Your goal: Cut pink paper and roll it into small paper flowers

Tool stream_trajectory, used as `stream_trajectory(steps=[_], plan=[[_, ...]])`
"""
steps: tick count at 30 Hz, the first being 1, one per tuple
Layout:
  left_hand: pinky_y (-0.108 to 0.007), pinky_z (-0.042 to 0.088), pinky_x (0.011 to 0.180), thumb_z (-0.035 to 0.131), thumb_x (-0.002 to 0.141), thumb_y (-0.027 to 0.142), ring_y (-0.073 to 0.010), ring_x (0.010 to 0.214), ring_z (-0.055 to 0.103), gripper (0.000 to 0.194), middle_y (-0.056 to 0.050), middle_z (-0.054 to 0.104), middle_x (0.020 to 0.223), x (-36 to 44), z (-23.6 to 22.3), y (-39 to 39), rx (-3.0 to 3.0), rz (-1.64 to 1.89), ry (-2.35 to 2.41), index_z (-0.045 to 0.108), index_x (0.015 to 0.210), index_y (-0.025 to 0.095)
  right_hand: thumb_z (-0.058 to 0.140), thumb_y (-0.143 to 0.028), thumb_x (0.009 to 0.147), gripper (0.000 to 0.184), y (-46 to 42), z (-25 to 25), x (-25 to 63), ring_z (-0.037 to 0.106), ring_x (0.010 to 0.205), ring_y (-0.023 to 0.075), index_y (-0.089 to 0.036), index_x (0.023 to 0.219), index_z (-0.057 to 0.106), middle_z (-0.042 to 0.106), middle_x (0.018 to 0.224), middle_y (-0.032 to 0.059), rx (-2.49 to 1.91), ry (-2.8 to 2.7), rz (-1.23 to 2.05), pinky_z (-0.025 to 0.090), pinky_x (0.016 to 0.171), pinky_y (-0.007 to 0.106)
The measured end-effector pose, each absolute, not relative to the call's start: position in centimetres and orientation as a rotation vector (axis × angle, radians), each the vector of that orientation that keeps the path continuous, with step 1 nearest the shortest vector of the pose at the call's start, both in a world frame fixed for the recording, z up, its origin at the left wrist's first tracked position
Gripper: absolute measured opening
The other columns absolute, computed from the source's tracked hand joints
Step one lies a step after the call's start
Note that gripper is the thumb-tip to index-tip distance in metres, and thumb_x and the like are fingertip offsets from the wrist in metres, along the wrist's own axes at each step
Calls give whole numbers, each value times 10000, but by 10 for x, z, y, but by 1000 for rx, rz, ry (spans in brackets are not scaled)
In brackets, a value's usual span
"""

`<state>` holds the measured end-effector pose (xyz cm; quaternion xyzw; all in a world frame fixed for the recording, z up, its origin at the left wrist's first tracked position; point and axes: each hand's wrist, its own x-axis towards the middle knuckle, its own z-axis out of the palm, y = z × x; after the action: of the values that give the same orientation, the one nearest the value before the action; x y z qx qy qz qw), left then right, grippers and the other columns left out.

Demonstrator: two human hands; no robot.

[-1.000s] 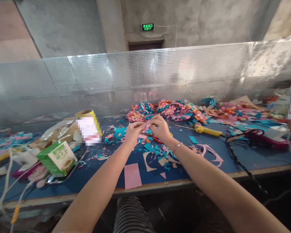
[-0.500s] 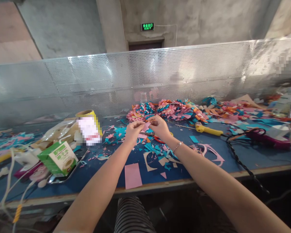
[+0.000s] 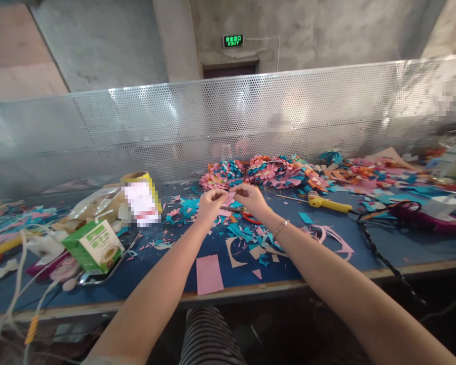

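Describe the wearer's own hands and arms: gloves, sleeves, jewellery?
Left hand and right hand are ungloved; forearms bare, no sleeves over them. A thin silver-coloured bracelet circles the right wrist; the left shows none.

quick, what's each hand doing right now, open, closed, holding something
Left hand: closed, pinching a small pink piece.
Right hand: closed, pinching the same piece at its other side.
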<state>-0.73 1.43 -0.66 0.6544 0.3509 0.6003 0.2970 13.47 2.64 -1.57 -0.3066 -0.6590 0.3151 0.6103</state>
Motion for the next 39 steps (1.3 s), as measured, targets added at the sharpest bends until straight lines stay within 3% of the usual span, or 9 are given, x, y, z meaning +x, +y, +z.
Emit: stream_trajectory(steps=[6,15,21,29,39], plan=[[-255,449,598,639,627,247,-124,603,573,136,-31,625,657,-8,-8,17,1700,1578,890,637,730,158,605,-242,607,170,30,-18,136,573,651,132,-163,757,588,611,698,13,-718,-1510,772,458,624,271],[-257,439,616,629,630,231,-121,603,568,115,-31,634,659,-9,-6,17,1696,1589,904,650,713,154,619,-313,641,297,22,-15,136,564,711,118,-157,888,567,604,777,19,-631,-1592,866,457,687,272],[-257,433,633,633,616,212,-129,627,574,109,-39,640,673,-9,-6,18,1694,1568,923,661,704,154,625,-385,643,268,25,-16,136,548,633,115,-162,787,596,590,673,3,-728,-1558,788,456,622,259],[-259,433,614,593,646,228,-136,629,567,128,-29,646,684,-11,-7,18,1800,1560,965,667,733,172,632,-350,643,249,24,-15,137,566,644,122,-176,818,604,605,677,3,-668,-1560,773,460,616,257],[-261,422,623,627,620,237,-140,634,566,109,-29,637,667,-9,-4,14,1784,1555,954,666,696,169,643,-357,628,202,21,-12,138,569,630,132,-177,717,617,617,651,7,-697,-1575,717,462,611,266]])
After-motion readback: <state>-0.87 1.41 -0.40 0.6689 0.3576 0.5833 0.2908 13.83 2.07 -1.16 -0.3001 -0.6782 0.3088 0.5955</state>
